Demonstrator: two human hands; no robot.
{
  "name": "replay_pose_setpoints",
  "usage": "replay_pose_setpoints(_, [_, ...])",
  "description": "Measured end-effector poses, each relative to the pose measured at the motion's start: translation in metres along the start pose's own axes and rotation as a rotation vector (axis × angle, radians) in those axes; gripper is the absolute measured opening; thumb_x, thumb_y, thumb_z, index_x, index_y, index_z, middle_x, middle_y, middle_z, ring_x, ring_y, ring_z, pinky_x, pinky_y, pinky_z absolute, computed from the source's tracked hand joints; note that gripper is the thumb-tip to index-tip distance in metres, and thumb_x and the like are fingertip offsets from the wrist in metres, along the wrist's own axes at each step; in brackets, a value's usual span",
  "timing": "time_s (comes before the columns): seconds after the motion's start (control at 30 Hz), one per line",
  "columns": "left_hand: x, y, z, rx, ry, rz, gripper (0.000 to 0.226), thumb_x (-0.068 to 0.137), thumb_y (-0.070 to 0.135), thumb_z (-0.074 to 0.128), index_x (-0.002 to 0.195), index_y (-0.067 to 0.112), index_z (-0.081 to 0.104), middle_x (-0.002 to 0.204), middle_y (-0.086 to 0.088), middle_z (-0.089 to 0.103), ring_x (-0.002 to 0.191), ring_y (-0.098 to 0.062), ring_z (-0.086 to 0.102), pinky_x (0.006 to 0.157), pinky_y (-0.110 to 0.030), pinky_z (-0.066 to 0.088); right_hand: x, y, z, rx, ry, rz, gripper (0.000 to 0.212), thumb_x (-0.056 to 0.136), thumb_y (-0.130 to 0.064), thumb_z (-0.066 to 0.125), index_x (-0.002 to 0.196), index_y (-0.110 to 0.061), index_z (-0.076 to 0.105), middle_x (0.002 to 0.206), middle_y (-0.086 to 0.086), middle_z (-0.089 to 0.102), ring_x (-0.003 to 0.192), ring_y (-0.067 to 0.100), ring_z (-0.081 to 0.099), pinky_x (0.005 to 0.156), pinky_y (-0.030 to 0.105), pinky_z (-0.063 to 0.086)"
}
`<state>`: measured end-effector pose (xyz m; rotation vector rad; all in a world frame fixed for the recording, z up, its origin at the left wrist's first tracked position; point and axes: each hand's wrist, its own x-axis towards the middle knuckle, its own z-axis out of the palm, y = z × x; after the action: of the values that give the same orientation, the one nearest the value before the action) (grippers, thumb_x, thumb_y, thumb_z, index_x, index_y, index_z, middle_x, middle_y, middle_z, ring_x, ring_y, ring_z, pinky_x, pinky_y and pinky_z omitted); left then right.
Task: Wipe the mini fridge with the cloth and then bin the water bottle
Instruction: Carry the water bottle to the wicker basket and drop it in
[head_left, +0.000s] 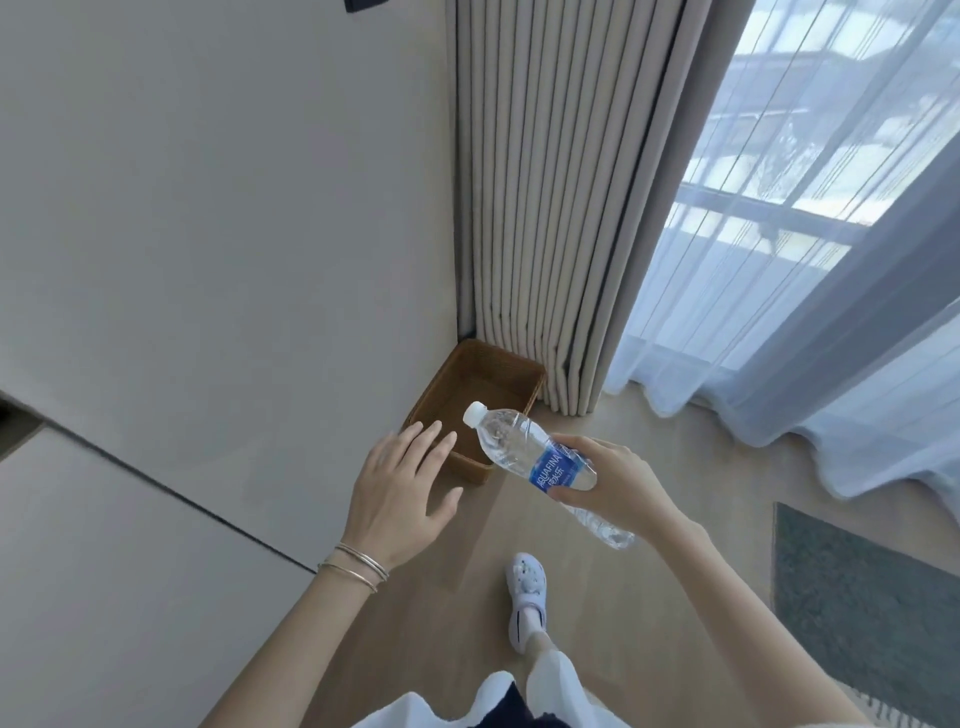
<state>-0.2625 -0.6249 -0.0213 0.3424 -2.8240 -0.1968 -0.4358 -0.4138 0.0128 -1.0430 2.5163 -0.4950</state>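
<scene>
A clear plastic water bottle (511, 441) with a white cap and a blue label lies tilted in my right hand (608, 480), which grips it around the label. Its cap end points up and left, over the near right corner of a brown woven bin (519, 371). The bin stands on the wooden floor in the corner between the wall and the curtain, and looks empty. My left hand (402, 493) hovers with fingers spread over the bin's near left edge, holding nothing. No mini fridge or cloth is in view.
A plain grey wall or cabinet front (208, 234) fills the left. Pleated beige curtains (550, 208) and sheer white curtains (779, 338) hang behind and right of the bin. A dark rug (862, 597) lies at the right. My white shoe (527, 597) stands on the floor below.
</scene>
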Motion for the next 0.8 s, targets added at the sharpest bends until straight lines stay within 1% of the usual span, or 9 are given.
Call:
replay_pose_setpoints(0.33, [0.133, -0.028, 0.042, -0.007, -0.048, -0.131, 0.057, 0.089, 0.046, 0.043, 0.133, 0.014, 0.059, 0.136, -0.006, 0.058, 0.124, -0.026, 0.053, 0.104, -0.047, 0.043, 0.163, 0.04, -0.05, -0.058, -0.107, -0.069, 0.066, 0.078, -0.052, 0.066, 0.137, -0.039, 0.038, 0.126, -0.01, 0.057, 0.109, 0.011, 0.053, 0.082, 0.025, 0.042])
replay_pose_setpoints(0.43, [0.166, -0.039, 0.053, 0.003, -0.047, -0.162, 0.057, 0.089, 0.046, 0.043, 0.133, 0.015, 0.059, 0.136, -0.005, 0.058, 0.125, -0.025, 0.053, 0.104, -0.047, 0.043, 0.207, 0.049, -0.062, -0.074, -0.11, -0.099, 0.066, 0.078, -0.051, 0.066, 0.136, -0.038, 0.039, 0.125, -0.009, 0.057, 0.109, 0.013, 0.054, 0.083, 0.028, 0.043])
replay_pose_setpoints(0.5, [0.183, -0.049, 0.061, 0.007, -0.055, -0.18, 0.056, 0.089, 0.047, 0.042, 0.133, 0.015, 0.059, 0.137, -0.005, 0.058, 0.126, -0.025, 0.053, 0.104, -0.047, 0.043, 0.233, 0.053, -0.065, -0.078, -0.113, -0.113, 0.066, 0.078, -0.051, 0.066, 0.137, -0.038, 0.039, 0.125, -0.01, 0.057, 0.108, 0.012, 0.054, 0.082, 0.026, 0.041])
replay_pose_setpoints(0.67, [0.209, -0.076, 0.093, -0.005, -0.085, -0.212, 0.056, 0.088, 0.046, 0.043, 0.132, 0.015, 0.06, 0.136, -0.005, 0.058, 0.125, -0.025, 0.054, 0.105, -0.045, 0.04, 0.286, 0.066, -0.047, -0.031, -0.137, -0.116, 0.067, 0.077, -0.051, 0.067, 0.136, -0.037, 0.039, 0.125, -0.013, 0.056, 0.108, 0.008, 0.053, 0.081, 0.023, 0.041])
replay_pose_setpoints(0.8, [0.216, -0.111, 0.145, 0.004, -0.09, -0.208, 0.056, 0.088, 0.045, 0.044, 0.132, 0.014, 0.059, 0.137, -0.005, 0.057, 0.126, -0.027, 0.053, 0.105, -0.047, 0.041, 0.331, 0.086, 0.001, 0.005, -0.148, -0.114, 0.066, 0.077, -0.049, 0.068, 0.136, -0.036, 0.041, 0.124, -0.015, 0.056, 0.107, 0.005, 0.053, 0.081, 0.022, 0.04])
